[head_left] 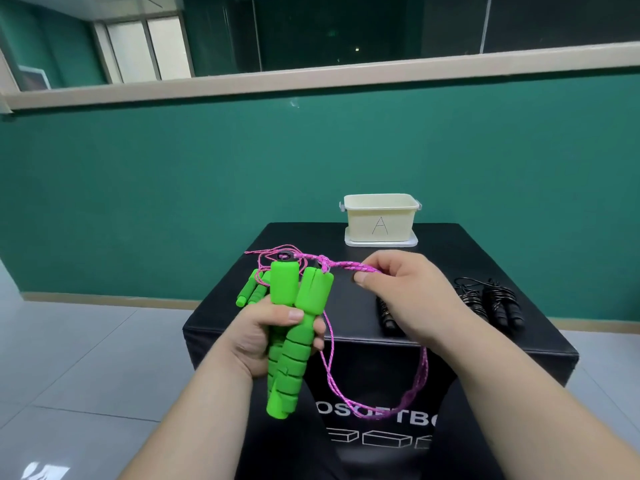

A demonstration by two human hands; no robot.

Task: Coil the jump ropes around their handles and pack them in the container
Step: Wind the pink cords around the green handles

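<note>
My left hand (268,332) grips two bright green ribbed handles (294,327) upright, side by side, above the front left of the black box (540,344). A pink cord (420,370) runs from the handle tops to my right hand (405,292), which pinches it taut just right of the handles. The rest of the cord hangs in a loop below my hands. Another green-handled rope (251,289) lies on the box behind my left hand. Two coiled black jump ropes (491,301) lie at the right. The cream container (380,218), marked "A", stands open at the back on its lid.
The black box is a small padded cube with white lettering on its front face. Grey tiled floor (86,341) surrounds it, and a green wall stands close behind. A black handle (386,313) lies partly hidden under my right hand.
</note>
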